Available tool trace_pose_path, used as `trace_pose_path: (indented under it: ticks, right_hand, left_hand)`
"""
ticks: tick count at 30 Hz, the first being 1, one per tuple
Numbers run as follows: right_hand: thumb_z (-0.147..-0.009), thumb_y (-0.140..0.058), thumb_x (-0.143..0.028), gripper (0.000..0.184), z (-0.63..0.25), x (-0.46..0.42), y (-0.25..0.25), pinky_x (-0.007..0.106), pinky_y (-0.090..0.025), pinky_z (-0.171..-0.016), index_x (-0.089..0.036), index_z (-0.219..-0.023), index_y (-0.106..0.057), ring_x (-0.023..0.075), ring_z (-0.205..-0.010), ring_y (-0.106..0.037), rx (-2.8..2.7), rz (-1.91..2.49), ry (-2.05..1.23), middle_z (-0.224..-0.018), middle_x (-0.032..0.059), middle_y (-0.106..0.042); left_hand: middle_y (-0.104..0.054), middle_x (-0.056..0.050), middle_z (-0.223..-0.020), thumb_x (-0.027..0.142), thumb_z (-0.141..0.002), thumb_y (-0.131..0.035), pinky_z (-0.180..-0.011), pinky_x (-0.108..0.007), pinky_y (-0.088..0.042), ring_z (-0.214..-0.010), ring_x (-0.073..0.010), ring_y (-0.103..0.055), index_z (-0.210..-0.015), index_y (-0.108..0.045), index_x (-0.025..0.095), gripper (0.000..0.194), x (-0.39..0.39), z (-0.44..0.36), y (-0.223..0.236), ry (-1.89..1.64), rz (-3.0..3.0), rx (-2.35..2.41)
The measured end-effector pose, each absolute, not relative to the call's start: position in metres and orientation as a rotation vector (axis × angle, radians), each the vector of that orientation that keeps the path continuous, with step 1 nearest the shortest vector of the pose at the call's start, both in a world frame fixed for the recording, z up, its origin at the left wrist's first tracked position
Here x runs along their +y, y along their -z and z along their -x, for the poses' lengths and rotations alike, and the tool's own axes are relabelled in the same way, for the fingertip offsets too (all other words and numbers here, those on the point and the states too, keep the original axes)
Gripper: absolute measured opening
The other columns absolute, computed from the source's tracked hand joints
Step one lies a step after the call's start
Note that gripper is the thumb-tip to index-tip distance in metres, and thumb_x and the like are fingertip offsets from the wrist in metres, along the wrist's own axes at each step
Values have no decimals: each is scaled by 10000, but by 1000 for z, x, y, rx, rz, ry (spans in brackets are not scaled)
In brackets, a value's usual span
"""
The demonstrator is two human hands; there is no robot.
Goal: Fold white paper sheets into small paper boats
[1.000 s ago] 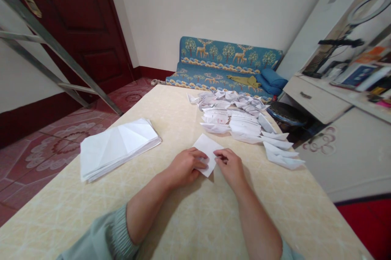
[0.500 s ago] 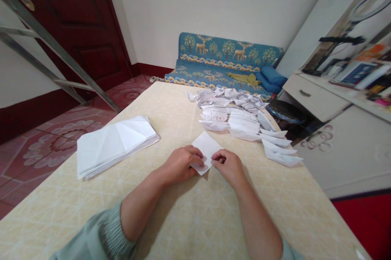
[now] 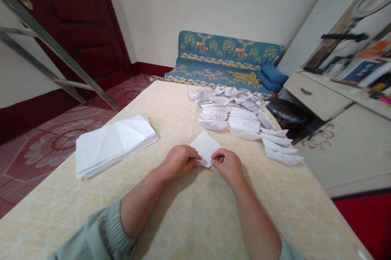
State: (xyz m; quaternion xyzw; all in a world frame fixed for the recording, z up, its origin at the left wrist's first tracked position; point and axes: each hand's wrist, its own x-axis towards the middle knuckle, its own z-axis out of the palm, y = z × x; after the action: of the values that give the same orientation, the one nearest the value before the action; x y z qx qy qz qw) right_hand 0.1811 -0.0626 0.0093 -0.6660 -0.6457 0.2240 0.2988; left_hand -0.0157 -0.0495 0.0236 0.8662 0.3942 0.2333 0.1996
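A folded sheet of white paper lies on the table between my hands, with its upper point towards the far side. My left hand pinches its left edge, and my right hand pinches its right edge. The fingers hide most of the sheet's lower end. To the left of my left hand rests a stack of folded white paper. Beyond my hands lies a heap of folded paper boats, some printed with text.
The cream patterned table ends in edges on both sides, above a red tiled floor. A metal ladder and a dark red door stand at the left. A blue deer-patterned cushion, a dark stool and a white drawer unit stand beyond.
My hands have drawn closer around the sheet's lower end, and less of that end shows. The whole view has shifted slightly with my head.
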Motion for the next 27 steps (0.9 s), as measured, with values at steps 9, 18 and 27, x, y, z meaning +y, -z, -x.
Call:
trace_pose_path:
  ticks: [9, 18, 27]
  right_hand:
    - [-584, -559, -176, 118, -182, -62, -11, 221, -373, -491, -215, -644, -653, 141, -534, -563, -1707, 1763, -609, -588, -12, -638]
    - [-596, -558, -186, 116, -181, -62, -11, 220, -368, -494, -217, -649, -656, 139, -536, -557, -1708, 1780, -603, -589, -11, -634]
    - [-591, -535, -171, 127, -179, -63, -9, 222, -372, -496, -227, -640, -638, 138, -535, -550, -1709, 1786, -562, -596, -18, -632]
  left_hand:
    - [-534, 9, -562, 320, -730, -587, -520, -228, -250, -533, -125, -473, -621, -539, 183, 182, -53, 11, -24, -574, -2356, 1462]
    - [-631, 2, -669, 306, -701, -601, -518, -234, -264, -560, -140, -529, -820, -624, 219, 149, -52, 11, -22, -593, -2240, 1624]
    - [-656, -5, -673, 506, -788, -498, -518, -221, -296, -594, -132, -546, -736, -680, 210, 352, -56, 8, -21, -670, -2078, 1561]
